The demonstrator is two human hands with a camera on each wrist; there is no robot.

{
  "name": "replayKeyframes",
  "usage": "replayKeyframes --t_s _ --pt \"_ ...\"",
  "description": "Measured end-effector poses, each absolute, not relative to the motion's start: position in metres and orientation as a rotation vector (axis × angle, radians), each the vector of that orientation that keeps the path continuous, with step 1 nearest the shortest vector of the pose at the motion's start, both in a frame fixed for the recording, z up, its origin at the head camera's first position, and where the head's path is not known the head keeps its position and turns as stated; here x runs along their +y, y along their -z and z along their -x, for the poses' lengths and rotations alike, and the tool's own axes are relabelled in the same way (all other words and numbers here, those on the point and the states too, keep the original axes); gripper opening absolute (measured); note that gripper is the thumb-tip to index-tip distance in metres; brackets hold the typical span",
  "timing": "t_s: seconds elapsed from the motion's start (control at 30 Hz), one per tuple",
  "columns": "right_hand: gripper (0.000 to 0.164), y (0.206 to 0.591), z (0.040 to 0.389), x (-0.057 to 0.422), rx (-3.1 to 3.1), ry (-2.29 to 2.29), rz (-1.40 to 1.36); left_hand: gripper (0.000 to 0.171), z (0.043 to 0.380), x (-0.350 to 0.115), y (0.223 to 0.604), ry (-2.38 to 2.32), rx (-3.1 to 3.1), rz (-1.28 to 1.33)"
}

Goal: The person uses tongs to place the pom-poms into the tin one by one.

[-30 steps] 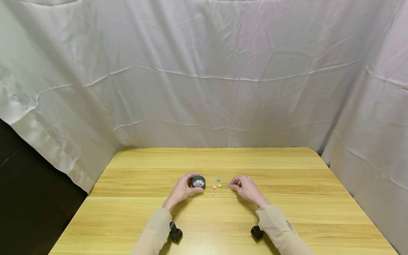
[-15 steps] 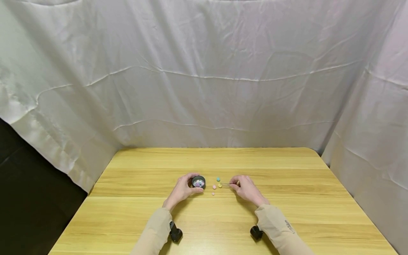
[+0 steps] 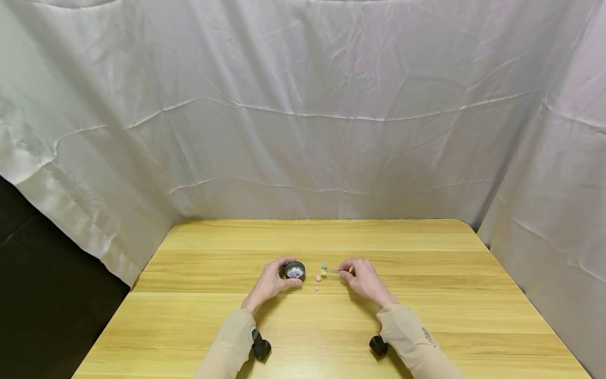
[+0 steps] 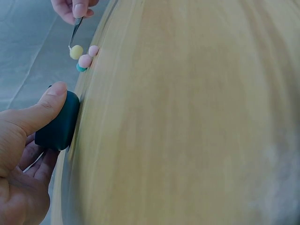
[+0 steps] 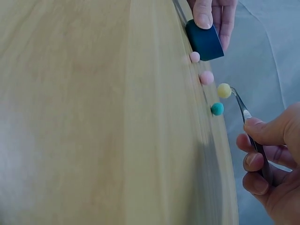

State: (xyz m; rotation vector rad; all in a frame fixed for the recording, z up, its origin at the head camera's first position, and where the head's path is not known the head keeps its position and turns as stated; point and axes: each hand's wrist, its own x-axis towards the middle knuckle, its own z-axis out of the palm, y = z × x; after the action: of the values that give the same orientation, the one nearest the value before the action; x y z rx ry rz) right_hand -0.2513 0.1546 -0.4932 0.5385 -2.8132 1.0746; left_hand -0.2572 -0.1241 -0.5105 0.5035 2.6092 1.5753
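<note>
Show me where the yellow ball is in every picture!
Head view: the yellow ball is just right of centre, in the lower half.
Left wrist view: the yellow ball is towards the upper left.
Right wrist view: the yellow ball sits right of centre, above the middle.
Shared landmark: the dark cup, held by the left hand.

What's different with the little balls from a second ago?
The fuzzy yellow ball moved a bit to the person's left and up off the table, at the tips of the thin metal tweezers. The right hand holding them shifted left too. The left hand, small dark round cup, bigger pink ball, smaller pink ball and teal ball stayed put.
</note>
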Motion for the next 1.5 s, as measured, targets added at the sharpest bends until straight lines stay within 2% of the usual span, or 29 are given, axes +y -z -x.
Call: replayKeyframes --t_s 0.27,1.5 --pt "0.007 0.488 0.251 0.144 -2.791 -1.191 -0.504 0.064 0.257 -0.124 0.510 -1.581 2.607 -0.504" --pt "0.007 0.482 0.257 0.103 -2.717 -1.181 -0.568 0.064 0.257 -0.125 0.512 -1.561 2.635 -0.534"
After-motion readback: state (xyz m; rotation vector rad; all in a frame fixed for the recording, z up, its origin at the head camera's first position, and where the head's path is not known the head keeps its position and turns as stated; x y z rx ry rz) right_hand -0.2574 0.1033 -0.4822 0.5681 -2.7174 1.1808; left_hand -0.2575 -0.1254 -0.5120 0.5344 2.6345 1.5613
